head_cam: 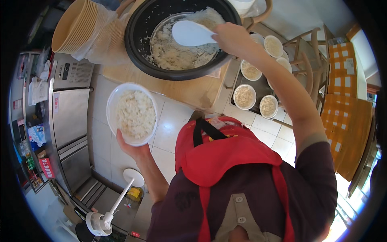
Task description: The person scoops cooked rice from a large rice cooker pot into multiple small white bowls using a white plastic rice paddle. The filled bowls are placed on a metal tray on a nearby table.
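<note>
My left hand [132,147] holds a white bowl [111,112] from below and at its near side, out over the tiled floor. Cooked rice [136,115] fills much of the bowl. With my right hand [231,39] I grip the handle of a white rice paddle [192,34], its broad blade above the black rice pot [187,75]. Rice [173,59] covers part of the pot's bottom, and a thicker clump [208,17] lies at the far side. Loose grains cling to the dark inner wall.
The pot stands on a wooden table [169,83]. Stacked paper bowls [75,28], partly in plastic wrap, are at its left. Several rice-filled bowls [244,96] sit on a dark tray [252,84] at right, near wooden chairs [308,71]. A steel refrigerator [72,115] and white fan [99,224] stand left.
</note>
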`<state>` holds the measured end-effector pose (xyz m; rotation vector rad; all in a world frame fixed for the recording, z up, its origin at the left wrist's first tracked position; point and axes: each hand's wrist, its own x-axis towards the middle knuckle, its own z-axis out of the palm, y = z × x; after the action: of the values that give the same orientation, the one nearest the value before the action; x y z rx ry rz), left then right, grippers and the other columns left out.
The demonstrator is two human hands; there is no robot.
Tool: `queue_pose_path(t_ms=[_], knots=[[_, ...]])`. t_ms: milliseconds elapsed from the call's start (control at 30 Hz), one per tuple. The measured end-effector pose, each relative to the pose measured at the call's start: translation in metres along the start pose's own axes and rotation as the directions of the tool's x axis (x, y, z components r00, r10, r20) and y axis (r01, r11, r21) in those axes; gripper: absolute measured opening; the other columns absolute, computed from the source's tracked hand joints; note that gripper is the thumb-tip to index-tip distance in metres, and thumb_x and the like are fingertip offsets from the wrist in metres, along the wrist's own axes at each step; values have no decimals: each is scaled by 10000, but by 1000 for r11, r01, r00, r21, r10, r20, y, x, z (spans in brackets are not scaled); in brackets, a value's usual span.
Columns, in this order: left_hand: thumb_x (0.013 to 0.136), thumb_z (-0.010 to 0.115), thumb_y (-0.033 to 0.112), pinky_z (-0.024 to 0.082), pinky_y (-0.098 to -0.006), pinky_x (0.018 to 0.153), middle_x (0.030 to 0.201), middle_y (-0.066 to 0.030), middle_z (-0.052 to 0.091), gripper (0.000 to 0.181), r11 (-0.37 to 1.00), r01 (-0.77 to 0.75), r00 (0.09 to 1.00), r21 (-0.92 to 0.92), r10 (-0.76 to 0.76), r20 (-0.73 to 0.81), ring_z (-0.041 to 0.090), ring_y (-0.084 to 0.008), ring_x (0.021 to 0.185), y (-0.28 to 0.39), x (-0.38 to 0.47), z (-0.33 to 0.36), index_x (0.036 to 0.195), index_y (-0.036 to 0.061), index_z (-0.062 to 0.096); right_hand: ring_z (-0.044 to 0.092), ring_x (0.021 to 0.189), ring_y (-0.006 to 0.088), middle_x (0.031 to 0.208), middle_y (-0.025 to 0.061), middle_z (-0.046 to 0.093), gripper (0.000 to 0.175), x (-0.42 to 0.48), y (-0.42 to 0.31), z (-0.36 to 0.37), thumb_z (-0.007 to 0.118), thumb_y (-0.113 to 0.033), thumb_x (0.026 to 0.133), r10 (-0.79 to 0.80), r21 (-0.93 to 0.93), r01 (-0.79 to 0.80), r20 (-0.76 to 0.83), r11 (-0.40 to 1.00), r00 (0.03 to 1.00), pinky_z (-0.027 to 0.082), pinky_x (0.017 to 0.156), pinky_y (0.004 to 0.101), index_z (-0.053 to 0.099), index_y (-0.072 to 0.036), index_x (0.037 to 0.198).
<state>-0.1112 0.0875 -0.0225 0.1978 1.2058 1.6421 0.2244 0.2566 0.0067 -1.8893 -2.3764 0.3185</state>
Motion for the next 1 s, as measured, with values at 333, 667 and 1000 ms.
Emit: queue_pose_path(t_ms=[333,667,1000], knots=[[878,421,375,382,-464,1017,1384,-163,377,630,1000,28,994,2,-28,-109,397,-316,1260,-11,38,-19,1388,24,302,648,752,332,796,181,653,144,115,-49,116,580,-80,749,-206,-41,209,68,977,976,524,656,420,673,-18,838],[895,404,373,396,-451,1008,1362,-160,409,609,1000,10,998,22,-9,-65,429,-312,1239,-23,82,-6,1380,18,313,593,493,244,639,157,616,251,118,-51,116,535,-152,880,-45,373,-163,489,913,871,483,446,363,634,57,780],[902,392,367,391,-447,1013,1361,-161,414,593,998,-18,1000,62,17,7,428,-309,1242,-10,88,21,1374,15,324,455,386,114,583,86,565,253,93,-37,100,536,-150,894,-22,675,-479,591,562,806,364,350,276,610,56,766]])
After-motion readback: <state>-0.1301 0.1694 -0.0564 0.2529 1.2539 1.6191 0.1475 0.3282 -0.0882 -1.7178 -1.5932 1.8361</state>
